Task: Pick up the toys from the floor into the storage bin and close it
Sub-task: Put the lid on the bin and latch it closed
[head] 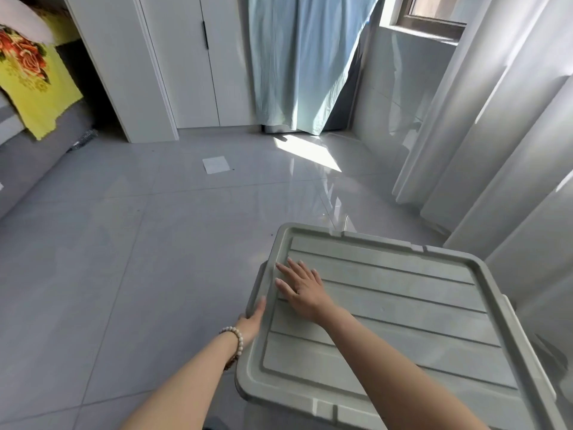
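Note:
A grey storage bin stands on the floor at the lower right, covered by its ribbed grey lid (pixel 403 305). My right hand (pixel 302 288) lies flat on the lid's left part, fingers straight and spread. My left hand (pixel 252 319), with a bead bracelet at the wrist, holds the lid's left edge, thumb up along the rim; its fingers are hidden under the edge. No toys show on the floor, and the bin's inside is hidden by the lid.
A white sheet of paper (pixel 216 164) lies on the grey tiled floor farther back. A white wardrobe (pixel 186 63) and blue curtain (pixel 304 63) stand behind, white curtains (pixel 496 135) at the right, and a grey bed with a yellow flowered blanket (pixel 31 79) at the left.

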Action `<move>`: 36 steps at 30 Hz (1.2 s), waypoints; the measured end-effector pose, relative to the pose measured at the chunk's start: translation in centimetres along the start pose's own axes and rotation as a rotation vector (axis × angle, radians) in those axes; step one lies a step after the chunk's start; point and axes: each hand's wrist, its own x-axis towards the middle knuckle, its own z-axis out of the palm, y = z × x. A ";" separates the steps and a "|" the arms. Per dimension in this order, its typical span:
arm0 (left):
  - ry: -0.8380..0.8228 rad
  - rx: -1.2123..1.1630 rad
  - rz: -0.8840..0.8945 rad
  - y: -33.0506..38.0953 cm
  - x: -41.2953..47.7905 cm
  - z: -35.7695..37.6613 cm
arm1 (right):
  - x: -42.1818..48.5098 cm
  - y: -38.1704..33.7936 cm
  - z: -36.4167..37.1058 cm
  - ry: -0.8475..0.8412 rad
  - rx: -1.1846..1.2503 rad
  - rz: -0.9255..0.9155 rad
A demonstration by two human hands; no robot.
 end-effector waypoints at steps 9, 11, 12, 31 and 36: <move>-0.256 -0.330 -0.115 -3.4 7.0 0.3 | 1.6 -0.6 0.7 -0.059 0.038 0.028; -0.270 -0.359 -0.114 -4.0 7.5 0.3 | 1.6 -0.6 0.8 -0.052 0.028 0.024; -0.254 -0.373 -0.109 -4.0 7.2 0.3 | 1.5 -0.6 0.9 -0.048 0.024 0.023; 0.184 -0.320 0.357 -0.2 -0.6 -1.2 | 5.5 -4.7 1.7 0.125 0.067 0.438; 0.185 -0.335 0.379 -0.4 0.1 -1.1 | 6.7 -5.3 2.3 0.171 0.003 0.518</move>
